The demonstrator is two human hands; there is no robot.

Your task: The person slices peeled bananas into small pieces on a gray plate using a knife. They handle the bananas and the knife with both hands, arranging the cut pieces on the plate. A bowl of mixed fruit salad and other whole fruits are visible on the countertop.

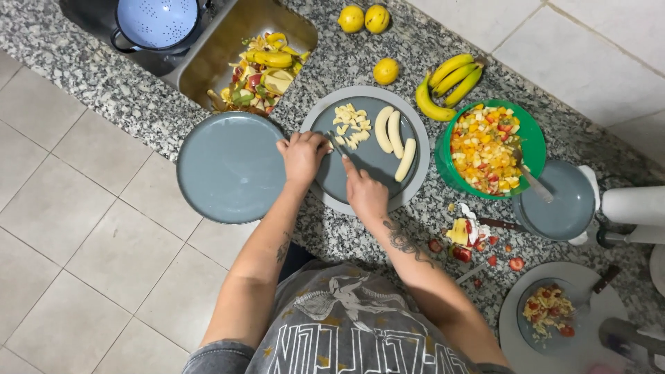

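Note:
A grey plate [367,166] on the granite counter holds a heap of cut banana pieces [352,126] and three peeled bananas [391,135]. My left hand [302,156] rests on the plate's left rim, fingers bent over a piece of banana. My right hand [365,194] grips a knife [339,147] whose blade points up toward the cut pieces, just beside the left hand's fingers.
An empty grey plate [230,166] lies left. A green bowl [530,131] of chopped fruit with a spoon sits right, next to unpeeled bananas [447,83] and yellow citrus fruit [385,70]. The sink [208,66] holds peels; a colander [158,21] lies beyond. Fruit scraps [471,242] lie lower right.

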